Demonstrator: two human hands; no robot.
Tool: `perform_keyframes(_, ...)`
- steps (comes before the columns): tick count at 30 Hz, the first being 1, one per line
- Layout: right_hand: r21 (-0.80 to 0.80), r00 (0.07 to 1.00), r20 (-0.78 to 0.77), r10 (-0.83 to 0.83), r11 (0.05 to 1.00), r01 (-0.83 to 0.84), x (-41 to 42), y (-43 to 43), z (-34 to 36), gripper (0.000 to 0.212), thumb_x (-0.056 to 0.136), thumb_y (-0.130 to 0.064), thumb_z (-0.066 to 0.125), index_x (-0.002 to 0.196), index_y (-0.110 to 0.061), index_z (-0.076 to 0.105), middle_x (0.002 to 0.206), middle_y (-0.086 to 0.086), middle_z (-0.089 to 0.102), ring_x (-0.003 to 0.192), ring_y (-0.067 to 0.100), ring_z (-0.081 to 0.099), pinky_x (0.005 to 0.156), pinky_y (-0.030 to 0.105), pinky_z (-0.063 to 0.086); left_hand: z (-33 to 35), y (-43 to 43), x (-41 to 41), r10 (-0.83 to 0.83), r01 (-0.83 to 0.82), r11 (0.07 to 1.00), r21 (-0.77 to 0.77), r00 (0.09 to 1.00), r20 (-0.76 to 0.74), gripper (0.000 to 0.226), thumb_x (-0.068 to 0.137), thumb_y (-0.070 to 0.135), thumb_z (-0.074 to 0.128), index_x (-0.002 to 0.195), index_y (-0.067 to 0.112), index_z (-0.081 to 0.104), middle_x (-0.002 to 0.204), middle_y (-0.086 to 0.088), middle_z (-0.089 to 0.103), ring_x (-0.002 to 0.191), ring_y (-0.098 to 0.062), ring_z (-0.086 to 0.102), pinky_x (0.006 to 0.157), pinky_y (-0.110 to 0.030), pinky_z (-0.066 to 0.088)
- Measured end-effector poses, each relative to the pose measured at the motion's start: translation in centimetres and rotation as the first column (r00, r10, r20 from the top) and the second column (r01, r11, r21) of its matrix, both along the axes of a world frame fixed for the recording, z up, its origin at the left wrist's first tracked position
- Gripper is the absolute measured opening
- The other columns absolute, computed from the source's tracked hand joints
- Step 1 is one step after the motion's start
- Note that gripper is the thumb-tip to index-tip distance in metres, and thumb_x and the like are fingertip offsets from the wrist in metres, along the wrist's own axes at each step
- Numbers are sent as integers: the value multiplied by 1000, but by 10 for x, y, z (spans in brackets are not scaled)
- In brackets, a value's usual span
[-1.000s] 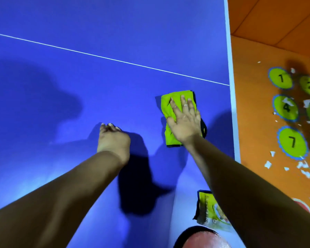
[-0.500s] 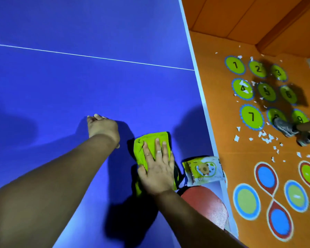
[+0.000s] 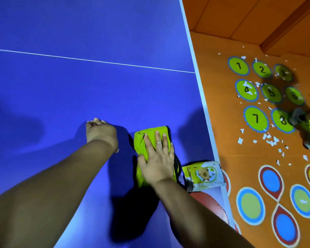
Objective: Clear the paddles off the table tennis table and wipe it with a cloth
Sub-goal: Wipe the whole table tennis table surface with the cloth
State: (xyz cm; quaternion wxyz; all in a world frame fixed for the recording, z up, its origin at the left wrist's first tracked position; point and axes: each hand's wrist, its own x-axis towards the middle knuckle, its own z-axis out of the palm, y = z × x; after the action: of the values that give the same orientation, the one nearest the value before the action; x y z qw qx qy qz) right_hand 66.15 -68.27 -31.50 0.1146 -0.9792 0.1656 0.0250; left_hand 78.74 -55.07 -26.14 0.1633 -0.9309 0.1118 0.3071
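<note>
My right hand (image 3: pixel 157 158) presses flat, fingers straight, on a folded lime-green cloth (image 3: pixel 143 138) lying on the blue table tennis table (image 3: pixel 79 90) near its right edge. My left hand (image 3: pixel 101 132) rests on the table just left of the cloth, fingers bent down onto the surface and holding nothing. A red paddle (image 3: pixel 212 204) lies at the table's near right corner, partly hidden behind my right forearm.
A yellow-green printed packet (image 3: pixel 204 175) lies by the table's right edge, above the paddle. A white line (image 3: pixel 97 61) crosses the table. On the orange floor to the right are numbered green circles (image 3: pixel 256 118), scraps of white paper, and a person's shoes (image 3: pixel 299 116).
My right hand has dragged the cloth toward me from near the white line, down close to the packet and paddle. My left hand has stayed planted on the table.
</note>
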Motion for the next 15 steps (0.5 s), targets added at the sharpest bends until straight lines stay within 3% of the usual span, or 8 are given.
perform_keyframes(3,22,997,-51,63,998,-61,38,-32,5,75,77,-55,21,150,-40,22,162,0,10,149,20,-2,116,43,-6,-2,2,0,5,-5,1000,-7,1000,9,108,76,57,66,146,-3,10,154,-23,10,142,-33,16,116,-40,11)
perform_keyframes(8,2,980,-125,154,988,-155,104,-91,7,67,91,-52,39,151,-43,12,162,-3,-1,148,18,-9,118,43,-6,-2,-4,1,50,-50,999,-6,999,10,107,76,52,68,147,0,8,154,-22,9,143,-31,12,115,-41,12)
perform_keyframes(15,-14,946,-115,304,952,-307,211,-156,4,66,91,-51,43,151,-42,17,162,-5,2,148,18,-6,118,44,-1,-6,-24,11,61,-63,991,116,998,18,90,81,33,65,143,-6,13,150,-27,16,139,-34,21,115,-38,15)
